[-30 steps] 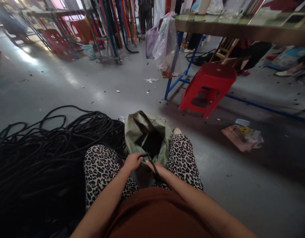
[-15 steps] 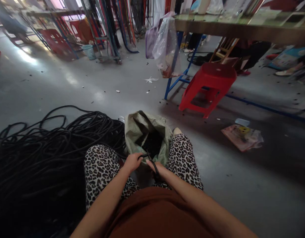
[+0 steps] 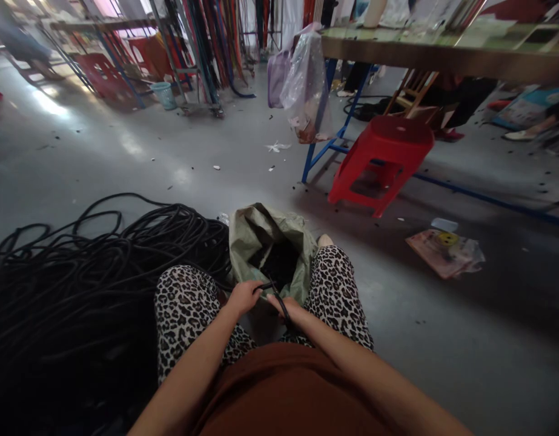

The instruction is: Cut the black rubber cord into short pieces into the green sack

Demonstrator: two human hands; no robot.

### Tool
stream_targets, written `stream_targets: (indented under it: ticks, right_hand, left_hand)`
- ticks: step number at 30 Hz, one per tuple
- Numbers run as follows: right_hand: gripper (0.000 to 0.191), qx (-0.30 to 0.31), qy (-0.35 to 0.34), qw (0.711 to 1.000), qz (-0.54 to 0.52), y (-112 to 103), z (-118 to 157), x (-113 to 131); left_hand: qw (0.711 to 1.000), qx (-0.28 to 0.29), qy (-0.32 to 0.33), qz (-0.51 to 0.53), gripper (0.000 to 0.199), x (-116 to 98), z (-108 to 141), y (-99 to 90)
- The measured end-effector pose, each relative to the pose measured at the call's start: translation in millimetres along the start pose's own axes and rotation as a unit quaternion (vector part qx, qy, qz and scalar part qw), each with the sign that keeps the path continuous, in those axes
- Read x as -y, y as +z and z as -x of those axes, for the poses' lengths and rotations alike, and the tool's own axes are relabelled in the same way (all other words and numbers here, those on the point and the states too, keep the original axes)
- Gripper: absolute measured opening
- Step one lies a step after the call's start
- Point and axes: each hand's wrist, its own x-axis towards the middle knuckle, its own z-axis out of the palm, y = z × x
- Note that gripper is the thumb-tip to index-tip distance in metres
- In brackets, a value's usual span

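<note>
- Head view, clock centred on the sack, twelve at the top of the frame.
- One olive-green woven sack (image 3: 243,233), mouth open, between the wearer's knees; dark pieces (image 3: 283,260) inside.
- One left hand (image 3: 243,297), half past seven, closed round a short end of black round cord (image 3: 263,285), which points toward three across the sack's near rim.
- One right hand (image 3: 289,307), between five and six, fingers wrapped on a black-handled metal cutting tool (image 3: 283,307), apparently scissors; its tips meet the cord's end, though whether its blades are parted is too small to tell.
- One large tangled heap of black cord (image 3: 170,242), from nine round to eight, loops reaching close to the sack.
- One pair of black-and-white leopard-print trousers (image 3: 183,297), legs at eight and four.
- One red plastic stool (image 3: 400,130), two o'clock, beside a long green-topped table (image 3: 443,54) on blue metal legs.
- One clear plastic bag (image 3: 306,79), hanging at the table's corner, half past twelve; one lilac bag (image 3: 275,82) just beside it.
- One pink printed packet with yellow round face (image 3: 443,249), three o'clock, on the grey floor (image 3: 206,142).
- One pale-blue openwork basket (image 3: 163,97), half past ten.
- Hanging multicoloured strips (image 3: 218,48), between eleven and twelve.
</note>
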Motion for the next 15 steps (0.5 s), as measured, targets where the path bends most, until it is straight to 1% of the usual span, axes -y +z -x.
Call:
stream_targets:
  ticks: [6, 8, 12, 15]
  right_hand:
    - [0.052, 0.001, 0.018, 0.997, 0.074, -3, 9, 10]
    - [0.054, -0.006, 0.011, 0.997, 0.08, -4, 11, 12]
    - [0.052, -0.022, -0.012, 0.996, 0.089, -6, 15, 13]
    - [0.055, -0.02, -0.01, 0.996, 0.089, -7, 17, 13]
  left_hand:
    - [1.0, 0.004, 0.015, 0.005, 0.038, -2, 1, -2.2]
    - [1.0, -0.004, 0.015, 0.015, 0.038, -2, 1, -0.6]
    - [0.999, -0.02, 0.011, 0.031, 0.039, -1, -1, 4.0]
    - [0.999, -0.027, 0.014, 0.034, 0.039, 0, -3, 5.8]
